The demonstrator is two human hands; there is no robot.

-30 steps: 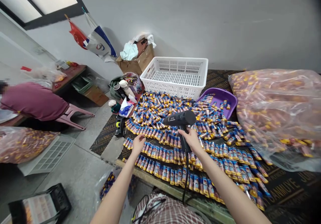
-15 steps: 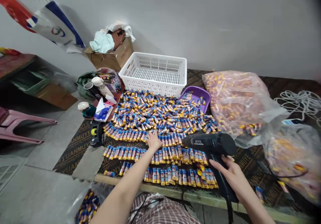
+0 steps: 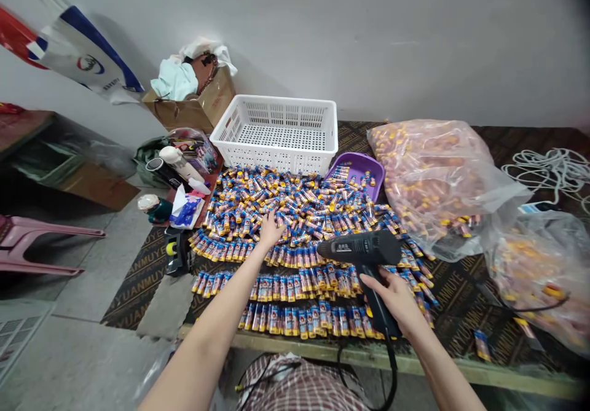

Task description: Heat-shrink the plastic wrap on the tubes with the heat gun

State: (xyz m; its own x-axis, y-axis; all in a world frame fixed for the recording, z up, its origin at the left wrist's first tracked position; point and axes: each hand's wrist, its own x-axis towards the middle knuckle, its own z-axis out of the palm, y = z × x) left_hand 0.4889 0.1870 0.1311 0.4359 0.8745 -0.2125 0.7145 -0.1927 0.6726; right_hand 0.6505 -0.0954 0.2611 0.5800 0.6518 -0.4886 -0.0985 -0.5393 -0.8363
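My right hand point(image 3: 391, 291) is wrapped round the handle of a black heat gun point(image 3: 364, 248), whose nozzle points left above the small tubes. My left hand point(image 3: 271, 231) reaches over the loose pile of small tubes point(image 3: 258, 199), with its fingers apart at the near side of the pile. The tubes have blue tops, yellow ends and printed sleeves. Below my hands, more of them stand side by side in rows point(image 3: 286, 288) along the near part of the table. Whether my left fingertips touch a tube is hard to tell.
Behind the pile stands a white plastic basket point(image 3: 276, 152), with a purple tray point(image 3: 377, 171) beside it. Large clear bags of tubes point(image 3: 428, 165) lie to the right, near a coiled white cable point(image 3: 548, 171). A tape dispenser point(image 3: 177, 251) and tissue pack point(image 3: 187, 209) sit left.
My left hand has moved away from me and slightly left, from the front row to the loose pile. The heat gun has shifted left and slightly up in the view.
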